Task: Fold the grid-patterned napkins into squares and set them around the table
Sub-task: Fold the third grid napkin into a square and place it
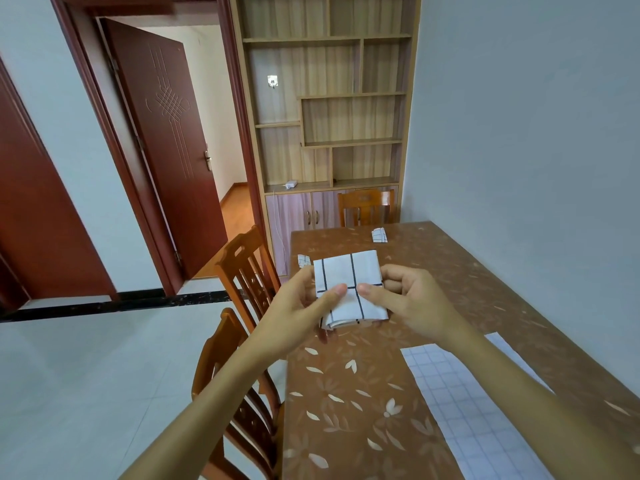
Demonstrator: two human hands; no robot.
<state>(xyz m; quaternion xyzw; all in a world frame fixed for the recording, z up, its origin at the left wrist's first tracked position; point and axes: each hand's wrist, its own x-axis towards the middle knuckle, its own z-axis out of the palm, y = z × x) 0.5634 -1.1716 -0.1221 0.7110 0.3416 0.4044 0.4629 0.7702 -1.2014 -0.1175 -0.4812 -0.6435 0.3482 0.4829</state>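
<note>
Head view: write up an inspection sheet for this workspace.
Surface: table with brown leaf-patterned cover.
Job's things: held napkin, folded; far napkin and left-edge napkin, folded, on the table; grid cloth spread flat, near right.
Clutter: nothing seen.
Grips: left hand and right hand both pinch the held napkin.
Cables: white cable hangs from a charger on the shelf cabinet.
Surroundings: three wooden chairs, open door.

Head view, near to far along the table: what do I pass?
Nearest first: flat grid cloth → held napkin, pinched by left hand and right hand → left-edge napkin → far-end napkin → far chair.
</note>
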